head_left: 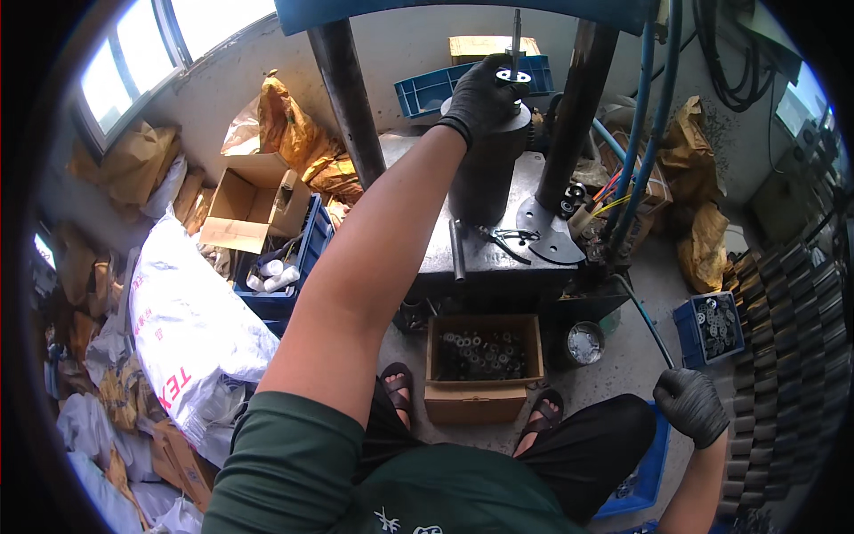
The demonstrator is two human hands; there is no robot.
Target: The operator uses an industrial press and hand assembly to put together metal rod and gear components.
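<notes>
The left hand (486,96) grasps one pale disc (513,76) under one upright rod (516,34), above one dark cylinder (485,178) on the desk (429,253); the right hand (694,408) is clenched around one lever's end (663,350).

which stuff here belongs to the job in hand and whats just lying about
Seemingly in use: metal disc at the left hand, dark cylinder below it, lever in the right hand

Seemingly lying about: white sack, cardboard box at upper left, brown bag at right

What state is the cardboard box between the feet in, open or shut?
Open: nothing covers the top of the cardboard box, and small round parts show inside.
</notes>
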